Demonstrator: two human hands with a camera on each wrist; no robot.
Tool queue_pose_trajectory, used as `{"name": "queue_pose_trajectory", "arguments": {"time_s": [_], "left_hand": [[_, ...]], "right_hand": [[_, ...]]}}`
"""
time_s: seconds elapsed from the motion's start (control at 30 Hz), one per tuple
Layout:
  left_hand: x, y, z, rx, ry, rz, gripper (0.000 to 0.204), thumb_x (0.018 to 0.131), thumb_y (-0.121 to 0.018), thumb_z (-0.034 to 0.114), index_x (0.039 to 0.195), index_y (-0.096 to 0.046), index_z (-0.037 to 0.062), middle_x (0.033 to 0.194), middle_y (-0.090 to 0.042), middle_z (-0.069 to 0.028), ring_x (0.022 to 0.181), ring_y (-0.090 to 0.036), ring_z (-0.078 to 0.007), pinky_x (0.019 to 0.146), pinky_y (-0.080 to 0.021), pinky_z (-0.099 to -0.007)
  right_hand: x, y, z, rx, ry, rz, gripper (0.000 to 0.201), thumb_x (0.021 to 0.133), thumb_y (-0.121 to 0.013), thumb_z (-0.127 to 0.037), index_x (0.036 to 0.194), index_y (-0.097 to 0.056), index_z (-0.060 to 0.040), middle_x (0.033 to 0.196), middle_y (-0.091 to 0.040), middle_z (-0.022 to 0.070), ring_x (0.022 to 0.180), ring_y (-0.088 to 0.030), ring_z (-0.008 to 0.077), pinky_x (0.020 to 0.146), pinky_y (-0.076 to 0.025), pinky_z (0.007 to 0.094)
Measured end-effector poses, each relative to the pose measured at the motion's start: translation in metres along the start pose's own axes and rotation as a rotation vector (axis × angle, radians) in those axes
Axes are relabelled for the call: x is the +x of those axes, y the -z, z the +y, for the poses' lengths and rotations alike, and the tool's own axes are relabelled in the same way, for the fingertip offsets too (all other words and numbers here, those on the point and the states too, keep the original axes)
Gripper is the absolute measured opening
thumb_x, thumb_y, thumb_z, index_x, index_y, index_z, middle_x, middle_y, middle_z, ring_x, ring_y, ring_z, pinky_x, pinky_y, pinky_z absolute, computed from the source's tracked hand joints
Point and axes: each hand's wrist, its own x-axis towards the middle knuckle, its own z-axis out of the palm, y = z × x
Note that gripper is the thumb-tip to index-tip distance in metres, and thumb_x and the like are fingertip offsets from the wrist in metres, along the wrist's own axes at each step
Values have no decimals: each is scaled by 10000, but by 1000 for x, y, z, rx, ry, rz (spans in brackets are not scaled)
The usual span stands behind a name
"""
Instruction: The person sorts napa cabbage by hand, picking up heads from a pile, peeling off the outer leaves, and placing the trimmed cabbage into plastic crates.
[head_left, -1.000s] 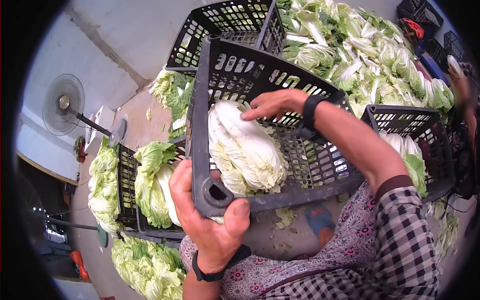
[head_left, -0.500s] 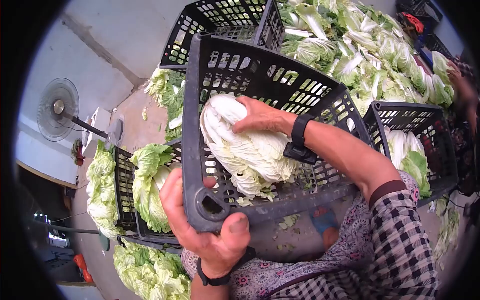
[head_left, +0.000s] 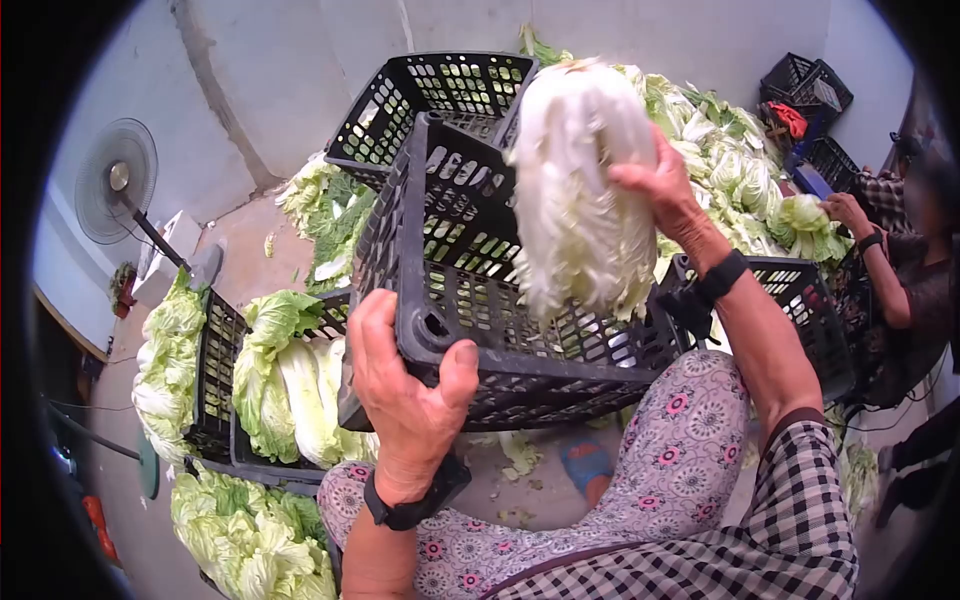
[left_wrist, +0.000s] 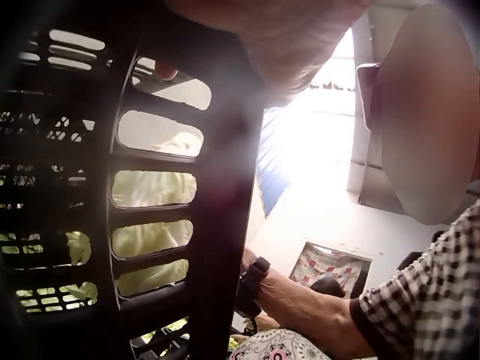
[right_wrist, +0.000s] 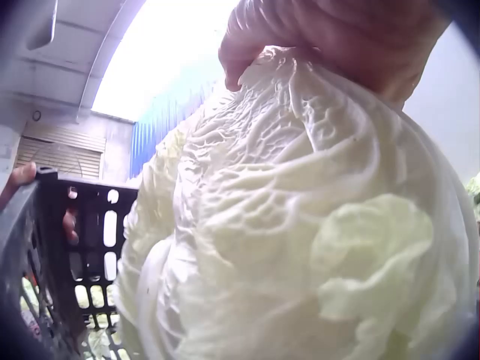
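Note:
A black plastic crate with slotted walls sits tilted in front of my body. My left hand grips its near left corner, thumb and fingers on either side of the rim; the left wrist view has the slotted wall up close. Above the crate's floor, my right hand holds a large pale napa cabbage from its right side, thumb across the leaves. The cabbage stands nearly upright, its white butt end at the top. In the right wrist view its wrinkled leaves cover most of the frame below the hand.
Behind the crate stands another black crate, beside a big heap of cabbages. A crate with napa cabbages is at my left, more loose leaves below it. Another person sits at the right. A fan stands far left.
My right hand has taken hold of the napa cabbage lying in the crate and lifted it up and to the right. The left hand stays at the crate's corner. The head view has shifted.

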Motion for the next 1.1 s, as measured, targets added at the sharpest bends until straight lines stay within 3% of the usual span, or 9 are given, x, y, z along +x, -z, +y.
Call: {"name": "queue_pose_trajectory", "arguments": {"time_s": [0.27,0.37,0.43,0.63,0.8,0.97,1.0,1.03,1.1], "left_hand": [[3,0,5,-24,126,-16,495,753,-638,266,1101,-465,-41,1051,-500,-215,950,-504,-381,862,-406,-424],[1,-1,-2,11,127,-13,487,794,-620,318,1112,-480,-22,1025,-516,-177,931,-524,-300,833,-416,-394],[1,-2,3,-96,217,-22,510,801,-626,344,1132,-482,-16,939,-531,-109,830,-527,-206,763,-429,-330],[-3,-7,1,-101,271,24,550,808,-627,374,1173,-484,-12,936,-561,-99,839,-543,-195,787,-438,-316],[-4,-5,3,-134,273,6,559,812,-621,384,1183,-479,-9,946,-567,-104,841,-543,-192,792,-436,-316],[-3,-9,1,-70,221,15,577,804,-624,394,1186,-474,-11,927,-564,-92,818,-534,-180,778,-433,-303],[-3,-9,4,-107,260,-23,585,800,-626,400,1183,-472,-14,930,-559,-97,824,-530,-186,782,-430,-308],[-4,-10,5,-116,259,-36,584,801,-625,401,1180,-473,-16,933,-556,-101,827,-530,-190,782,-430,-311],[-6,-10,6,-134,263,-57,581,802,-622,403,1174,-474,-18,939,-551,-108,831,-530,-197,783,-431,-318]], "right_hand": [[-18,116,-52,14,145,312,586,682,-765,-170,1159,-467,-3,1022,-592,124,856,-627,218,767,-548,335],[-47,165,-73,-25,85,353,494,724,-723,-120,1140,-489,4,1011,-608,120,863,-633,214,770,-554,341],[-71,196,-75,-73,61,392,475,740,-698,-93,1151,-487,17,1012,-610,124,866,-637,215,771,-556,342],[-124,244,-62,-197,-80,546,476,736,-671,-52,1165,-486,37,1041,-607,147,880,-640,224,771,-555,338],[-150,265,-12,-150,-389,727,470,735,-696,-42,1145,-486,49,993,-622,170,810,-660,242,684,-571,339],[-170,278,75,-271,-748,654,461,739,-720,-84,1121,-487,30,953,-630,160,759,-650,258,620,-558,372],[-182,290,101,-338,-811,519,440,782,-691,-171,1141,-521,19,1014,-629,165,623,-631,267,575,-548,371],[-177,259,81,-577,-1157,540,613,784,-696,-289,1272,-442,-20,1235,-509,201,785,-615,329,676,-530,431],[-196,258,99,-347,-1117,251,755,780,-687,-376,1374,-342,-62,1389,-354,194,1102,-487,412,871,-441,525]]}}
